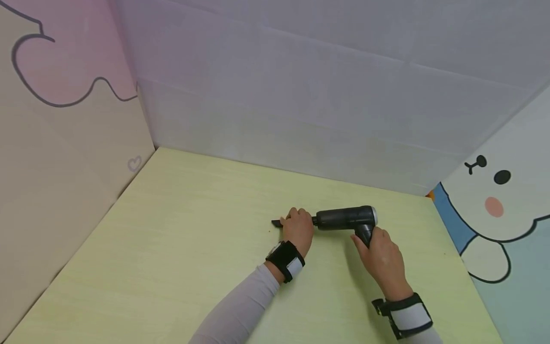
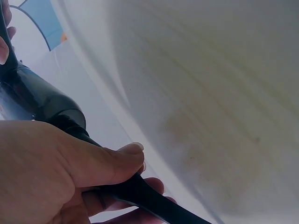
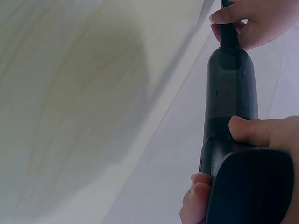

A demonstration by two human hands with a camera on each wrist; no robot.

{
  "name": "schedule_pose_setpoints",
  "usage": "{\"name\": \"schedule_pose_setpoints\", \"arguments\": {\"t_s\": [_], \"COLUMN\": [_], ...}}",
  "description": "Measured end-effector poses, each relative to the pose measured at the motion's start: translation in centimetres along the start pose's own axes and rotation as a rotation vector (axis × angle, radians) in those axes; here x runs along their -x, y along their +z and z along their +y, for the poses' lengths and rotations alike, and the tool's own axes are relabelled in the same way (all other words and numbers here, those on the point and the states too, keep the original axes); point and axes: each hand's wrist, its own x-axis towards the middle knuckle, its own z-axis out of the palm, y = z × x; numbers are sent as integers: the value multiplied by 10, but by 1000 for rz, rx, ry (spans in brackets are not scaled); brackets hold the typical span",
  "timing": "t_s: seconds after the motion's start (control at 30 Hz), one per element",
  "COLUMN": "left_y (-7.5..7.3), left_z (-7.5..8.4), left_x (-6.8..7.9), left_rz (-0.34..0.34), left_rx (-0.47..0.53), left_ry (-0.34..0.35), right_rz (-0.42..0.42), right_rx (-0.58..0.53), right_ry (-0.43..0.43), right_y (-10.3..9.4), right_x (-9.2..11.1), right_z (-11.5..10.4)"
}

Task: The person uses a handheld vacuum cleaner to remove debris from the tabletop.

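Observation:
A black handheld vacuum cleaner (image 1: 339, 219) is held level above the pale yellow table (image 1: 206, 229), its barrel pointing left. My right hand (image 1: 383, 258) grips its angled handle (image 1: 364, 234), with the thumb along the near side. My left hand (image 1: 298, 231) holds the narrow nozzle (image 2: 152, 201) at the front end, thumb on one side and fingers on the other. The flat nozzle tip (image 1: 276, 223) sticks out to the left past the fingers. In the right wrist view the smoky clear dust cup (image 3: 231, 93) lies between the two hands.
A plain white wall (image 1: 301, 95) stands along the table's back edge. To the left is a panel (image 1: 68, 167) with pink cloud drawings, to the right one with a cartoon animal face (image 1: 507, 200). Both wrists wear black straps (image 1: 285, 260).

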Motion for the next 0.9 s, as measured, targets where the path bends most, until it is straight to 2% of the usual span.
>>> {"name": "schedule_pose_setpoints", "arguments": {"t_s": [0.53,0.9], "left_y": [0,2], "left_z": [0,1], "left_x": [-2,-2], "left_rz": [-9,-7], "left_rx": [17,31], "left_ry": [0,-1], "right_rz": [-12,-39], "right_rx": [0,-5], "right_ry": [7,43], "right_y": [0,-1], "right_x": [-1,0], "right_z": [1,0]}}
